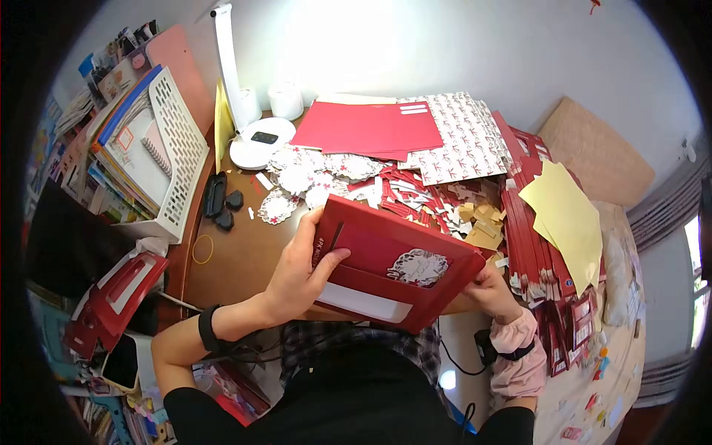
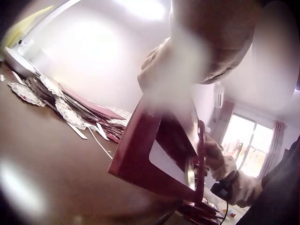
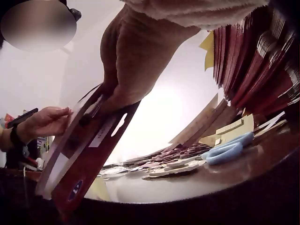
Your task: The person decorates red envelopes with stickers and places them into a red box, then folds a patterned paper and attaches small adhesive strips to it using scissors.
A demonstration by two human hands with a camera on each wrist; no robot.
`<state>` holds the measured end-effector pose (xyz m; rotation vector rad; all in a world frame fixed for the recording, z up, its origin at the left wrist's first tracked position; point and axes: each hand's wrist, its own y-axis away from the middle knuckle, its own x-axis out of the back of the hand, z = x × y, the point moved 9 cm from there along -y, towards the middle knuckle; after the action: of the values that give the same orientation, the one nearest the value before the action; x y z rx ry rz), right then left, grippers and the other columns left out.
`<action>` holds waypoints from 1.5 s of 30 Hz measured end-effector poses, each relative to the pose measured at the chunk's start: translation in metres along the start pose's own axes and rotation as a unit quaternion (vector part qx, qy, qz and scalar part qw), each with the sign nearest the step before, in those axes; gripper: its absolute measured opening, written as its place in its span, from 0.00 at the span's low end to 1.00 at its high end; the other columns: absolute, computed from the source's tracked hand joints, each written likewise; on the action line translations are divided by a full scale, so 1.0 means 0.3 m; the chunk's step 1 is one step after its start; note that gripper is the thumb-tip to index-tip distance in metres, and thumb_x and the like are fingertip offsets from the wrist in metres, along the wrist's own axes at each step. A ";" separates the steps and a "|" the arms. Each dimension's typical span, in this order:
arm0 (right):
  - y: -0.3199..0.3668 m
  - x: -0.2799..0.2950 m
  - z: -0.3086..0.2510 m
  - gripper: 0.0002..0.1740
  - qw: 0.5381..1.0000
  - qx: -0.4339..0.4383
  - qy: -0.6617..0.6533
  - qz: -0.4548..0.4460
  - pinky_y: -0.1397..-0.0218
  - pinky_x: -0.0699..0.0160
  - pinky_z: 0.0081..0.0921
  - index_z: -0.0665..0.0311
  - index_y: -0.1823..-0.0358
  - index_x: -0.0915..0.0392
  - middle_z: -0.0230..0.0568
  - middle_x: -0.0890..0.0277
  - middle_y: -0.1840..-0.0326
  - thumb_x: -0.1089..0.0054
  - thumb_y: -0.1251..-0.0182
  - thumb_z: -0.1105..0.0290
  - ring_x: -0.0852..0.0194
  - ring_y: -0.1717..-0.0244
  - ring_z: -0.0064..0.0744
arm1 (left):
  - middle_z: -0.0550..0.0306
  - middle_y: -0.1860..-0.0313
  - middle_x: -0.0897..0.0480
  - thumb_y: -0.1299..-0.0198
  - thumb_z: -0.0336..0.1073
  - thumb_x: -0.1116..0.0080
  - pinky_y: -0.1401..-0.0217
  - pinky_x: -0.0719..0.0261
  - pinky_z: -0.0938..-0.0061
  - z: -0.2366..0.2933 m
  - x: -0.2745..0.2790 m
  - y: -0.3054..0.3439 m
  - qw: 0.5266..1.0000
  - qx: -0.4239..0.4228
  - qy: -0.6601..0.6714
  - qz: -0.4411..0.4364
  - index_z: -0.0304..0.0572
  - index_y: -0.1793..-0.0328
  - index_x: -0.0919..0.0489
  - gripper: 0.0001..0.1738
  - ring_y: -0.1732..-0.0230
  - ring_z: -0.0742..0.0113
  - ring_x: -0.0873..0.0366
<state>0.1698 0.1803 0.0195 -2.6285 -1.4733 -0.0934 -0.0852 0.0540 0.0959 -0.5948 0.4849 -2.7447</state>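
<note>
A red card folder [image 1: 371, 252] with a white panel and an ornate white label [image 1: 419, 267] is held tilted above the table's front edge. My left hand [image 1: 300, 271] grips its left end, thumb on the near face. The right hand [image 1: 493, 293] pinches the opposite end. In the left wrist view the folder [image 2: 136, 150] shows a cut-out window, with the right hand [image 2: 213, 157] beyond it. From the right wrist, the folder [image 3: 89, 164] appears as two spaced layers, with the right hand [image 3: 131, 61] at its upper end and the left hand [image 3: 47, 123] behind.
White ornate cutouts [image 1: 297, 174], red and white scraps [image 1: 408, 196] and red sheets [image 1: 371, 127] cover the table's back. Stacked red folders [image 1: 523, 230] with yellow sheets [image 1: 567, 215] stand at the right. A lamp [image 1: 261, 144] is at back left; blue-handled scissors [image 3: 227, 150] lie by the scraps.
</note>
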 end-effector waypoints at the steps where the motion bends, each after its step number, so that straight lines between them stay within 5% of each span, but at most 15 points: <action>1: 0.005 -0.005 0.007 0.21 0.999 -0.017 -0.032 -0.010 0.30 0.30 0.29 0.70 0.33 0.26 0.38 0.21 0.36 0.45 0.26 0.79 0.26 0.35 0.26 | 0.41 0.42 0.22 0.32 0.25 0.41 0.36 0.27 0.65 -0.013 0.002 -0.001 1.000 0.013 0.015 0.001 0.34 0.27 0.40 0.30 0.40 0.55 0.22; 12: 0.018 -0.038 0.034 0.27 0.985 -0.059 -0.154 -0.043 0.24 0.36 0.32 0.70 0.26 0.35 0.42 0.30 0.27 0.49 0.26 0.83 0.32 0.27 0.33 | 0.40 0.43 0.22 0.29 0.26 0.44 0.37 0.27 0.64 -0.017 0.007 -0.001 0.999 0.006 0.037 0.004 0.33 0.28 0.39 0.27 0.40 0.54 0.22; 15: 0.017 -0.045 0.071 0.33 0.976 -0.128 -0.173 -0.027 0.22 0.39 0.39 0.69 0.24 0.38 0.47 0.35 0.24 0.45 0.31 0.82 0.39 0.23 0.39 | 0.40 0.42 0.22 0.29 0.27 0.45 0.37 0.27 0.64 -0.007 0.010 0.003 1.000 0.008 0.018 0.000 0.33 0.28 0.40 0.27 0.40 0.53 0.23; 17: -0.022 -0.105 -0.033 0.43 0.887 -0.011 -0.448 -0.115 0.19 0.46 0.45 0.69 0.21 0.42 0.50 0.42 0.19 0.37 0.39 0.77 0.49 0.18 0.45 | 0.40 0.42 0.22 0.29 0.27 0.44 0.37 0.27 0.64 -0.007 0.010 0.004 1.000 0.007 0.003 0.000 0.33 0.28 0.40 0.27 0.40 0.53 0.22; 21: -0.025 -0.116 -0.079 0.53 0.896 0.027 -0.413 -0.163 0.16 0.55 0.48 0.66 0.18 0.48 0.49 0.50 0.16 0.33 0.48 0.75 0.57 0.15 0.47 | 0.39 0.42 0.22 0.29 0.26 0.44 0.37 0.27 0.64 -0.009 0.005 0.012 1.000 0.005 0.020 0.002 0.33 0.27 0.41 0.28 0.41 0.52 0.22; 23: -0.006 -0.119 -0.014 0.57 0.907 -0.087 -0.394 -0.115 0.16 0.56 0.50 0.63 0.17 0.51 0.45 0.51 0.15 0.33 0.51 0.78 0.56 0.15 0.47 | 0.39 0.43 0.22 0.29 0.25 0.44 0.37 0.27 0.64 0.004 0.000 0.017 1.000 0.003 0.023 0.001 0.32 0.27 0.41 0.28 0.41 0.52 0.22; 25: -0.018 -0.119 0.002 0.59 0.909 -0.077 -0.389 -0.128 0.17 0.55 0.51 0.61 0.16 0.53 0.44 0.52 0.15 0.32 0.52 0.81 0.57 0.15 0.47 | 0.38 0.42 0.23 0.30 0.25 0.44 0.37 0.26 0.63 0.031 -0.004 0.022 1.000 -0.010 -0.005 -0.007 0.32 0.26 0.42 0.30 0.41 0.51 0.22; 28: -0.016 -0.152 -0.037 0.60 0.863 -0.036 -0.467 -0.189 0.17 0.54 0.51 0.62 0.17 0.54 0.45 0.52 0.15 0.29 0.52 0.81 0.55 0.16 0.45 | 0.37 0.41 0.24 0.30 0.24 0.45 0.38 0.26 0.63 0.046 -0.011 0.027 0.999 -0.026 -0.015 -0.013 0.33 0.25 0.43 0.31 0.40 0.50 0.22; 30: -0.018 -0.132 0.003 0.63 0.898 -0.085 -0.417 -0.112 0.18 0.52 0.57 0.70 0.18 0.54 0.56 0.51 0.16 0.32 0.62 0.80 0.53 0.17 0.57 | 0.37 0.40 0.24 0.30 0.24 0.45 0.37 0.26 0.62 0.045 -0.009 0.025 0.999 -0.043 -0.024 -0.008 0.33 0.24 0.44 0.32 0.40 0.49 0.22; 34: -0.050 -0.135 -0.015 0.62 0.930 -0.067 -0.338 -0.126 0.19 0.50 0.57 0.71 0.19 0.52 0.56 0.48 0.18 0.32 0.62 0.80 0.50 0.18 0.57 | 0.37 0.39 0.25 0.30 0.23 0.44 0.37 0.26 0.61 0.024 -0.009 0.031 0.999 -0.023 -0.031 -0.018 0.33 0.24 0.45 0.33 0.39 0.49 0.23; 36: -0.054 -0.145 -0.038 0.56 0.911 -0.052 -0.379 -0.152 0.18 0.49 0.46 0.65 0.20 0.45 0.50 0.41 0.20 0.29 0.54 0.83 0.47 0.19 0.46 | 0.37 0.38 0.26 0.31 0.23 0.44 0.36 0.26 0.60 0.037 -0.010 0.034 0.999 -0.028 -0.033 -0.018 0.33 0.24 0.45 0.33 0.38 0.49 0.23; 38: -0.048 -0.142 -0.043 0.56 0.919 -0.055 -0.363 -0.147 0.18 0.48 0.46 0.65 0.20 0.45 0.50 0.40 0.20 0.28 0.55 0.84 0.45 0.19 0.46 | 0.37 0.38 0.27 0.31 0.22 0.44 0.36 0.26 0.60 0.046 -0.011 0.036 0.999 -0.034 -0.035 -0.018 0.34 0.24 0.45 0.33 0.37 0.48 0.24; 40: -0.035 -0.142 -0.052 0.56 0.926 -0.057 -0.346 -0.143 0.18 0.48 0.46 0.65 0.20 0.44 0.50 0.40 0.20 0.28 0.55 0.84 0.44 0.20 0.46 | 0.42 0.38 0.26 0.29 0.24 0.45 0.33 0.29 0.67 0.057 -0.012 0.036 0.998 -0.048 -0.029 -0.022 0.30 0.23 0.47 0.33 0.37 0.59 0.25; 42: -0.023 -0.118 -0.024 0.61 0.937 -0.109 -0.323 -0.069 0.20 0.46 0.54 0.72 0.21 0.46 0.55 0.39 0.22 0.30 0.67 0.84 0.43 0.21 0.56 | 0.42 0.38 0.26 0.29 0.24 0.45 0.33 0.29 0.67 0.066 -0.009 0.035 0.998 -0.048 -0.031 -0.021 0.30 0.23 0.47 0.33 0.37 0.59 0.25; 45: -0.029 -0.121 -0.047 0.61 0.947 -0.107 -0.294 -0.072 0.20 0.45 0.53 0.73 0.21 0.45 0.55 0.38 0.22 0.29 0.66 0.84 0.42 0.21 0.55 | 0.42 0.38 0.26 0.29 0.24 0.45 0.33 0.29 0.66 0.067 -0.010 0.034 0.998 -0.049 -0.034 -0.025 0.30 0.23 0.47 0.33 0.36 0.59 0.26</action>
<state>0.1435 0.1523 0.0299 -2.8631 -1.9211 0.6056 -0.0716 0.0407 0.1083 -0.7317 0.5989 -2.7488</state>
